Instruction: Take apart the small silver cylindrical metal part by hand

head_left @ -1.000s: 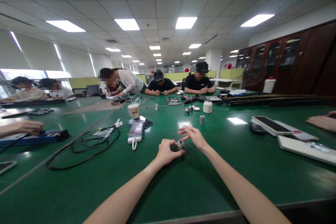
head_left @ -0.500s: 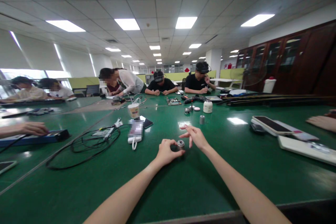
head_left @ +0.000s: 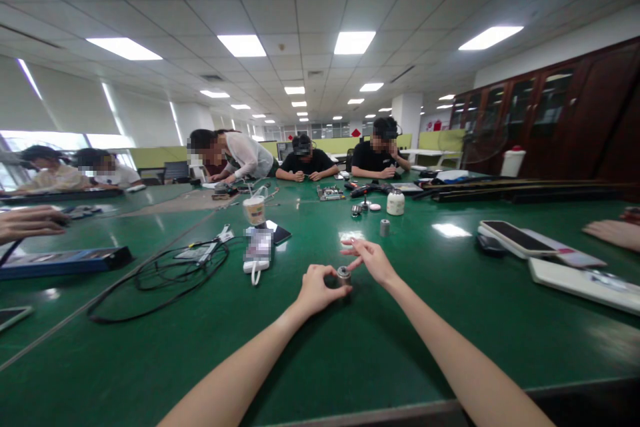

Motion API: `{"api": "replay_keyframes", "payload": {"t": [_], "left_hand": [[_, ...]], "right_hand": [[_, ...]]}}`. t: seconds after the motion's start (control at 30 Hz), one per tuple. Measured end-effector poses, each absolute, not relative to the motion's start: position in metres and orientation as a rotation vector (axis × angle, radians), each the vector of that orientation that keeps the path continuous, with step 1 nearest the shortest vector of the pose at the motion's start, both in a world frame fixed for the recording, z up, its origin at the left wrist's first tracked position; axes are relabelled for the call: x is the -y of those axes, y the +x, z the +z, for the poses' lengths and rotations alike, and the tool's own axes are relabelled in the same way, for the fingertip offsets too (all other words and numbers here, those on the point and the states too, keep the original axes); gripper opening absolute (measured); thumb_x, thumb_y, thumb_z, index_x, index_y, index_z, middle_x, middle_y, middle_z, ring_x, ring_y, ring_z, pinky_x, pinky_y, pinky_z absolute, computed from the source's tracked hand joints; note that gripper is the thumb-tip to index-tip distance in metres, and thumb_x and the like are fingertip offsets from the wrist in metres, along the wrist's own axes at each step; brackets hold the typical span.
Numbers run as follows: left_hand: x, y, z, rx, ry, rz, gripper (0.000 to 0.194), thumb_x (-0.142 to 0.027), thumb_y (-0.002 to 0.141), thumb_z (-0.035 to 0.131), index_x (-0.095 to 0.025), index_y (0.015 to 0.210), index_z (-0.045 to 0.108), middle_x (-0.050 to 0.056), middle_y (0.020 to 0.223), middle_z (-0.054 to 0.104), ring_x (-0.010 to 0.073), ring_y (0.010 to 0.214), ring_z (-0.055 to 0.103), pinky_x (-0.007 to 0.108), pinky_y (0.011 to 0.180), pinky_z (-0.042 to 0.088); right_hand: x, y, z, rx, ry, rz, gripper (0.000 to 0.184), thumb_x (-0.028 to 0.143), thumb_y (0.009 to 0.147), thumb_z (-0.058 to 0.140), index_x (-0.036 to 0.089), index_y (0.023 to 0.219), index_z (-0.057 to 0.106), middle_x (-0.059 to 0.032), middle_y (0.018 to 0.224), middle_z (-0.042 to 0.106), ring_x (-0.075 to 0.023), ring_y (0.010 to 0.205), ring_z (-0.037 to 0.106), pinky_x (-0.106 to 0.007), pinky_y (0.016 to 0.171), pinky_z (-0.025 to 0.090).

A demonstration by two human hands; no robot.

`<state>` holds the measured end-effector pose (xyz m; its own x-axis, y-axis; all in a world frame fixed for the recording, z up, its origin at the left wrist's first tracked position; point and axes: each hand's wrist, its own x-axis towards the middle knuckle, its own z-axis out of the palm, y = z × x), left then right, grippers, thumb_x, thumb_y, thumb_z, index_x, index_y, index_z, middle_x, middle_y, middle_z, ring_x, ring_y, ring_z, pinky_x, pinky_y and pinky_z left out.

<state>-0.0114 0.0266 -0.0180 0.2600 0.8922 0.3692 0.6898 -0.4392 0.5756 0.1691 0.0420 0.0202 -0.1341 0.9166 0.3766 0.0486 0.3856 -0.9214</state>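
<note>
A small silvery metal cylinder [head_left: 343, 275] stands upright on the green table [head_left: 380, 360]. My left hand [head_left: 319, 291] is closed around its left side, thumb in front and fingers behind. Just to the right, my right hand [head_left: 373, 260] hovers with its fingers stretched out and apart. One of its fingertips reaches to the cylinder's top edge; whether it touches, I cannot tell. Beyond my right hand stands a second metal cylinder [head_left: 385, 227], alone on the table.
Coiled black cable [head_left: 165, 273], a power bank [head_left: 257, 260] and a drink cup [head_left: 255, 210] lie to the left. A white jar [head_left: 395, 203] and a circuit board [head_left: 331, 193] are farther back. Phones [head_left: 517, 239] lie right. A co-worker's hand [head_left: 33, 222] is above a blue bar [head_left: 75, 261].
A finger of my right hand has swung left to the cylinder's top. My left hand stays put. The co-worker's hand at left has lifted off the blue bar and moved left.
</note>
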Motion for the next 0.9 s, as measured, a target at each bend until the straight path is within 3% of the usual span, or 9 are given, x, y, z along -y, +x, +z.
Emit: {"api": "replay_keyframes", "payload": {"t": [0.1,0.27,0.43,0.6,0.73,0.9], "left_hand": [[-0.0261,-0.0112,-0.0176,-1.456,2.236,0.967,0.035,-0.049,0.065,0.080,-0.022,0.086,0.072,0.005,0.094,0.071,0.0299,0.103,0.056,0.038,0.088,0.043],[-0.0272,-0.0114,-0.0190,-1.453,2.238,0.975,0.035,-0.049,0.065,0.080,-0.022,0.086,0.072,0.006,0.093,0.070,0.0293,0.101,0.056,0.037,0.086,0.044],[-0.0286,-0.0121,-0.0206,-1.439,2.247,0.980,0.035,-0.049,0.065,0.080,-0.022,0.086,0.072,0.005,0.093,0.071,0.0291,0.102,0.056,0.037,0.087,0.043],[-0.0292,-0.0124,-0.0216,-1.447,2.245,0.992,0.036,-0.049,0.064,0.080,-0.022,0.086,0.072,0.006,0.093,0.071,0.0291,0.100,0.057,0.037,0.086,0.044],[-0.0290,-0.0127,-0.0216,-1.440,2.248,0.994,0.037,-0.050,0.065,0.080,-0.022,0.087,0.072,0.005,0.094,0.071,0.0287,0.100,0.057,0.037,0.087,0.044],[-0.0280,-0.0125,-0.0203,-1.441,2.247,0.982,0.036,-0.050,0.065,0.080,-0.023,0.087,0.072,0.005,0.094,0.071,0.0292,0.101,0.057,0.037,0.087,0.044]], "right_hand": [[-0.0437,0.1697,0.0193,1.505,-0.896,0.938,0.046,0.055,0.088,0.056,0.015,0.104,0.072,-0.0135,0.103,0.075,-0.0179,0.058,0.073,-0.029,0.058,0.059],[-0.0421,0.1703,0.0207,1.543,-0.884,0.956,0.053,0.061,0.089,0.050,0.016,0.107,0.072,-0.0096,0.084,0.078,-0.0102,0.033,0.059,-0.035,0.065,0.059],[-0.0424,0.1705,0.0200,1.546,-0.884,0.933,0.055,0.063,0.084,0.055,0.016,0.108,0.071,-0.0133,0.106,0.074,-0.0183,0.059,0.073,-0.032,0.064,0.058],[-0.0417,0.1699,0.0198,1.586,-0.869,0.935,0.053,0.060,0.088,0.050,0.017,0.110,0.071,-0.0094,0.090,0.078,-0.0098,0.036,0.060,-0.037,0.073,0.057],[-0.0411,0.1692,0.0216,1.575,-0.860,0.901,0.048,0.058,0.085,0.056,0.019,0.109,0.071,-0.0123,0.115,0.071,-0.0185,0.066,0.074,-0.036,0.078,0.056],[-0.0388,0.1695,0.0238,1.590,-0.878,0.926,0.052,0.057,0.088,0.051,0.016,0.113,0.070,-0.0099,0.084,0.077,-0.0167,0.052,0.069,-0.032,0.062,0.057]]}}
